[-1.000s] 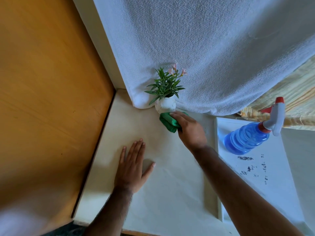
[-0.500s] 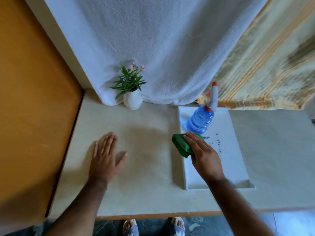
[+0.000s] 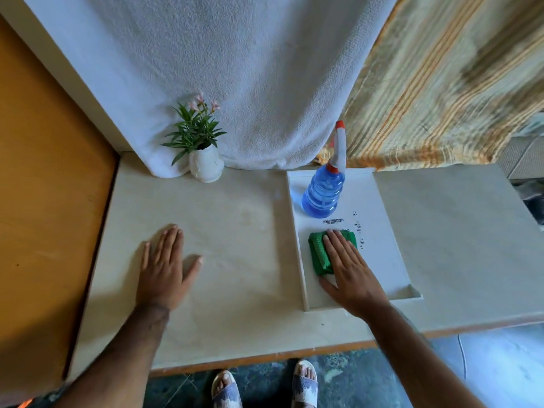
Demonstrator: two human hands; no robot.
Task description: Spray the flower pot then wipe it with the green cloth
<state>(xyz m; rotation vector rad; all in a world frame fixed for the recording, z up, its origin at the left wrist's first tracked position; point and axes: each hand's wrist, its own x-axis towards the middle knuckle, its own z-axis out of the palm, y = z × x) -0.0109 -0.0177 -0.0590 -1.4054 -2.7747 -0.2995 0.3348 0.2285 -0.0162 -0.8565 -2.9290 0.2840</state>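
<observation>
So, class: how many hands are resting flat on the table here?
2. The left hand lies flat on the bare tabletop; the right hand presses the green cloth on the white tray.

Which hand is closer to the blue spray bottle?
The right hand. It lies flat on the green cloth on the white tray, just in front of the spray bottle. The left hand rests on the table, farther off to the bottle's left.

Pale table (image 3: 241,231), white flower pot (image 3: 206,166) with pink blooms at eleven o'clock, left hand (image 3: 164,266) flat at eight o'clock, right hand (image 3: 350,266) flat on folded green cloth (image 3: 319,254) inside white tray (image 3: 385,231), blue spray bottle (image 3: 323,192) upright at one o'clock
</observation>
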